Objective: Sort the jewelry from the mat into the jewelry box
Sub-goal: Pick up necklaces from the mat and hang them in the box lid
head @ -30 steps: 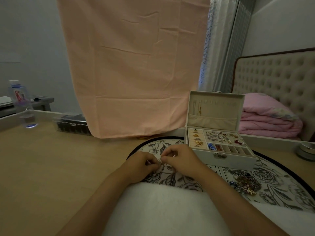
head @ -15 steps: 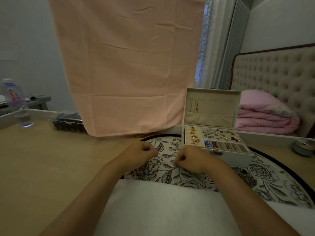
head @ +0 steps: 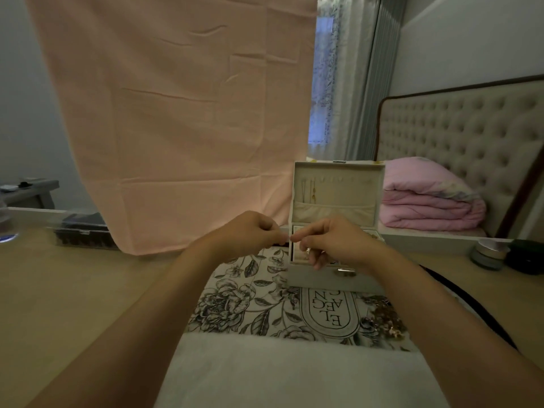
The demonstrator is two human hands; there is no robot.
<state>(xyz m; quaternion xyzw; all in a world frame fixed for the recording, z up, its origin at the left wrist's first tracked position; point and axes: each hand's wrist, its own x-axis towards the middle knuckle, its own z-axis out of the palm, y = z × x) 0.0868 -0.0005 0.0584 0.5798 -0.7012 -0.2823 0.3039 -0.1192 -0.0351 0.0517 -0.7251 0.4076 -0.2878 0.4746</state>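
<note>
The curled left hand [head: 250, 234] pinches its fingertips against the right hand [head: 335, 242]'s forefinger; on what, I cannot tell. The right fingers curl round a small glinting metal piece [head: 307, 251], hiding part of the open white cloth-lined jewelry box [head: 335, 198]. A tangled gilt jewelry heap [head: 385, 316] lies on the round floral mat [head: 235, 304].

— Hands?
— Two: left hand [head: 250, 234], right hand [head: 338, 242]
— Boxes?
— One box [head: 335, 187], one mat [head: 235, 301]
— Jewelry?
— One heap [head: 385, 316], too tangled to count the pieces
— Anything else?
— One sheet [head: 176, 113], one quilt [head: 429, 201], one case [head: 82, 234], one tin [head: 488, 253]
</note>
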